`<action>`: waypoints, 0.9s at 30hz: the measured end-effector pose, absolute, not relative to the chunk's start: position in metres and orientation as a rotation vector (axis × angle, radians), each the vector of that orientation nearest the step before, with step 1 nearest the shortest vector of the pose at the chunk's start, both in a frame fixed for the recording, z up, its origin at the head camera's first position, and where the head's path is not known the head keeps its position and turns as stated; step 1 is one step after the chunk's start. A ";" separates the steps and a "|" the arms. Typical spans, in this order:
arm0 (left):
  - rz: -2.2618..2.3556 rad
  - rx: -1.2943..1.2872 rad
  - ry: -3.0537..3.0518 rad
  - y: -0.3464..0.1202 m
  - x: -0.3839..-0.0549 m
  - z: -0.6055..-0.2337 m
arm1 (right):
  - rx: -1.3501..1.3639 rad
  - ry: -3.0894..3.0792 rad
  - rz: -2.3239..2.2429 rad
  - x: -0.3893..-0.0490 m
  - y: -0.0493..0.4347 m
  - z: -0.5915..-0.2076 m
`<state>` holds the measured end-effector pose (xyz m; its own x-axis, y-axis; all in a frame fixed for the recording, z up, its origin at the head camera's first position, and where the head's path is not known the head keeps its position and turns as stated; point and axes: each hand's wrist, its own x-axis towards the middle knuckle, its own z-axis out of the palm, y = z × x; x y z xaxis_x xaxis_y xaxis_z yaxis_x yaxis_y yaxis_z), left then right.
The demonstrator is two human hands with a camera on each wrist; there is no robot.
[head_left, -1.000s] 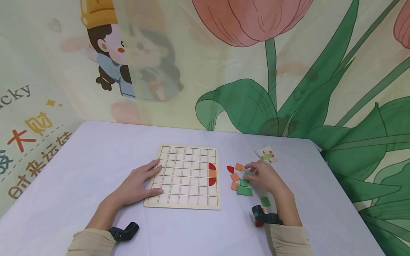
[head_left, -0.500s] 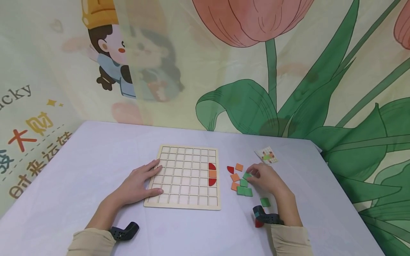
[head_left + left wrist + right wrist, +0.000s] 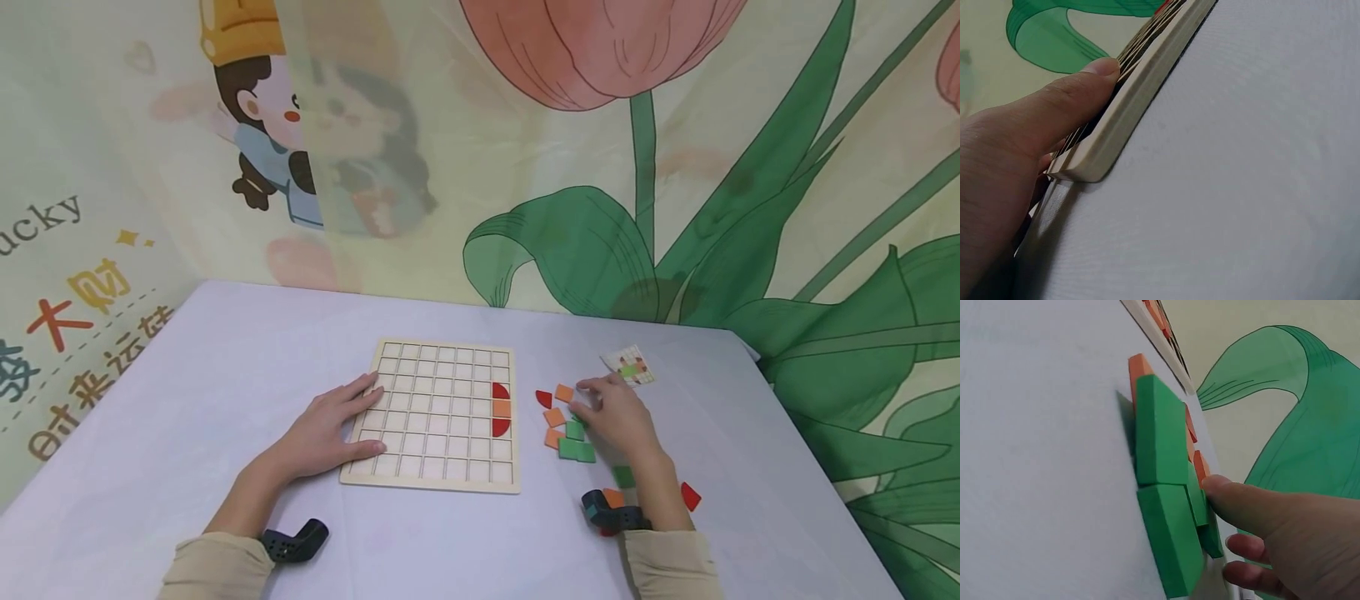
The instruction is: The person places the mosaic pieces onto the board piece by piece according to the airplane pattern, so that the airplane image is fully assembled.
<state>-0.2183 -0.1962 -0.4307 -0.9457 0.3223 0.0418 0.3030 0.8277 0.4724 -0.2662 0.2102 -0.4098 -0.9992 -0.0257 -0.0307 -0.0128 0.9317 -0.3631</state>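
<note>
My left hand (image 3: 326, 429) rests on the left edge of a wooden grid board (image 3: 431, 423), fingers spread. In the left wrist view, the thumb (image 3: 1075, 94) lies over the board's edge. Two red quarter-round pieces sit in the board's right column with an orange square (image 3: 501, 408) between them. Right of the board, my right hand (image 3: 618, 417) is over loose tiles. Its thumb (image 3: 1241, 500) touches a green square tile (image 3: 1210, 534), while the index fingertip is apart, beside an orange tile (image 3: 564, 393). Several green tiles (image 3: 576, 450) lie just below.
A small pattern card (image 3: 633, 365) lies behind the right hand. A loose red quarter-round piece (image 3: 543, 399) is left of the orange tiles. Another red piece (image 3: 690, 497) lies right of the right forearm, and an orange tile (image 3: 612, 497) shows by the wristband. A printed cloth backs the table.
My right index finger drew in towards the thumb at the green tile, then spread out again. The right forearm shifted left, uncovering a red piece. The left hand stayed on the board.
</note>
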 end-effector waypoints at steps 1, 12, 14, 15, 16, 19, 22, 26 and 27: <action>0.757 0.507 2.966 -0.196 -0.218 -0.430 | -0.031 3.058 -0.580 -0.266 0.209 -0.410; 0.755 0.495 2.986 -0.197 -0.216 -0.428 | 0.026 3.130 -0.540 -0.262 0.197 -0.409; 0.758 0.496 2.989 -0.198 -0.216 -0.427 | 0.025 3.138 -0.534 -0.262 0.195 -0.408; 0.758 0.493 2.990 -0.198 -0.216 -0.427 | 0.023 3.141 -0.533 -0.262 0.195 -0.408; 0.757 0.491 2.990 -0.198 -0.216 -0.427 | 0.019 3.140 -0.531 -0.262 0.194 -0.408; 0.761 0.489 2.984 -0.198 -0.215 -0.426 | 0.022 3.127 -0.532 -0.263 0.194 -0.409; 0.765 0.490 2.975 -0.197 -0.216 -0.427 | 0.037 3.105 -0.534 -0.264 0.194 -0.412; 0.758 0.498 2.973 -0.196 -0.216 -0.428 | 0.054 3.091 -0.541 -0.265 0.195 -0.414; 0.756 0.499 2.974 -0.196 -0.217 -0.428 | 0.054 3.090 -0.543 -0.266 0.195 -0.415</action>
